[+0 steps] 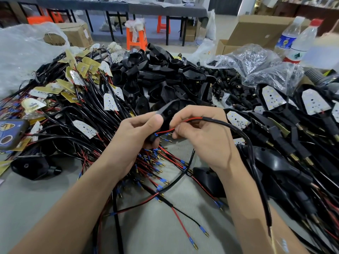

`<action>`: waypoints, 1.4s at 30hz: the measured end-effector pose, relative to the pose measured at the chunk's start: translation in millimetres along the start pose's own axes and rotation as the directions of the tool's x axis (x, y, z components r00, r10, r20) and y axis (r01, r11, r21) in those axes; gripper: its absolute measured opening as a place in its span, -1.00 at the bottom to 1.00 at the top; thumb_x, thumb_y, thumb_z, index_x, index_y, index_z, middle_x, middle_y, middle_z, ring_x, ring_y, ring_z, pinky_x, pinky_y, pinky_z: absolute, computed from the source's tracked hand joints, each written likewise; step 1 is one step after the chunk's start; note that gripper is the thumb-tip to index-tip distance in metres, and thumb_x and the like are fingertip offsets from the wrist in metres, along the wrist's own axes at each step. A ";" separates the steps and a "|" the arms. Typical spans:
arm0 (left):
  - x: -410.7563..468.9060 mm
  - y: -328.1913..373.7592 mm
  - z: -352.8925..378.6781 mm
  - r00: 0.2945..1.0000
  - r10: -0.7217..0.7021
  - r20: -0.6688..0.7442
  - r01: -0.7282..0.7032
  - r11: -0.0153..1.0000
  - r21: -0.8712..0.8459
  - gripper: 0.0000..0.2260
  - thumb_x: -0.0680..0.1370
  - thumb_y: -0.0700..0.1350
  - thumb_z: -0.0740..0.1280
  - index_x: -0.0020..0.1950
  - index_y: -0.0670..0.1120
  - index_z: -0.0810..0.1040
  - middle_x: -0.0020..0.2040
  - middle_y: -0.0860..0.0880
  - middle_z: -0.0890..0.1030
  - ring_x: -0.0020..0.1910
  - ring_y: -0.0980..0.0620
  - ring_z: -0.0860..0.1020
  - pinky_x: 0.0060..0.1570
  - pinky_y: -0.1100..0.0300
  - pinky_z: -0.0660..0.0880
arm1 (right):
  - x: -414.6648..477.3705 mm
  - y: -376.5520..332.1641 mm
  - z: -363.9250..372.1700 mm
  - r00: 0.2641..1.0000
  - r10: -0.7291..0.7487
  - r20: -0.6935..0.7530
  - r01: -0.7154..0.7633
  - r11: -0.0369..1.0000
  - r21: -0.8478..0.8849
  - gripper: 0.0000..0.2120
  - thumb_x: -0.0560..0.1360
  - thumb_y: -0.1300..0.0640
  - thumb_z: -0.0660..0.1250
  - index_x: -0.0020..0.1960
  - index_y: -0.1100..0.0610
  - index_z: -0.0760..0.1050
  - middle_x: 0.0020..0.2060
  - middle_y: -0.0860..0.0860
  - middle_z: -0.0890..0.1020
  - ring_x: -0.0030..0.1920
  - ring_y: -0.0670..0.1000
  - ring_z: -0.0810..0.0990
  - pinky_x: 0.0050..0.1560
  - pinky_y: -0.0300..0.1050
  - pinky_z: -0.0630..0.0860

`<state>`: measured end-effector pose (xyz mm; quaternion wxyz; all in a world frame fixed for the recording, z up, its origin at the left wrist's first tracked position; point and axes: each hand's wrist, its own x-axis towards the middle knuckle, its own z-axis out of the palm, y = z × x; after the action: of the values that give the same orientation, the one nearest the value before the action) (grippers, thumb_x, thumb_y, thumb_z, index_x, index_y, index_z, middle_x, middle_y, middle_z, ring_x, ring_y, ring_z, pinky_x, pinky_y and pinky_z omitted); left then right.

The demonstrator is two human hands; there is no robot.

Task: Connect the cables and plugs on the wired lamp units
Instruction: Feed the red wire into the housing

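My left hand (135,142) grips a black lamp housing (167,111) at mid-table, thumb on its upper edge. My right hand (200,136) pinches the red wire (180,122) of a black sheathed cable (229,126) that loops off to the right and down. The wire's blue-sleeved brass pins (165,135) sit at the housing's stem, between the two hands. Under my hands lies a tangle of red and black leads with blue-tipped pins (156,169).
At left lies a heap of cables with LED boards (80,92). Empty black housings (156,74) are piled behind, with black plug parts (229,83) by clear bags. Assembled lamp units (293,114) are stacked at right. Two water bottles (297,43) stand at back right. A phone (11,134) lies at far left.
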<state>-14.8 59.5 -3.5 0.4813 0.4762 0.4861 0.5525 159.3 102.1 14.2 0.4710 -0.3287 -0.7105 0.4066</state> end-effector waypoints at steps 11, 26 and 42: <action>1.4 -4.5 3.7 0.994 -0.093 0.057 0.090 0.994 0.058 -0.55 0.58 0.29 0.32 -0.16 -0.07 0.72 -0.38 -0.08 0.62 -0.52 0.03 0.54 -0.54 0.29 0.38 | -2.8 8.0 10.7 0.992 0.119 -0.037 -0.122 0.989 -0.084 -0.83 0.36 0.19 0.47 -0.19 -0.07 0.73 -0.32 -0.09 0.73 -0.26 -0.08 0.69 -0.12 -0.05 0.63; 5.5 -9.4 -2.9 1.000 -0.005 0.023 0.006 0.999 -0.052 -0.81 0.34 -0.09 0.50 -0.08 0.04 0.81 -0.37 -0.06 0.66 -0.56 0.14 0.43 -0.53 0.31 0.39 | -0.8 9.7 0.2 0.931 -0.056 -0.361 -0.093 0.920 -0.382 -0.47 0.15 0.00 0.62 0.09 -0.16 0.60 -0.13 -0.19 0.55 -0.02 -0.14 0.51 -0.01 -0.33 0.42; 13.6 -1.5 -36.0 0.831 0.312 -0.461 -0.013 0.839 0.544 -0.63 0.66 -0.26 0.29 -0.13 0.18 0.68 -0.27 0.18 0.69 -0.46 0.22 0.57 -0.42 0.40 0.46 | 6.4 17.1 -14.0 0.864 0.500 -0.056 -0.418 0.777 0.471 -0.87 0.56 0.33 0.33 -0.06 0.20 0.64 -0.29 0.16 0.69 -0.45 0.00 0.58 -0.49 -0.24 0.43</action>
<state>-51.6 70.3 -6.8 0.1300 0.4568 0.6865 0.5506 171.7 119.1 4.8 0.4808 -0.4113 -0.4515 0.6291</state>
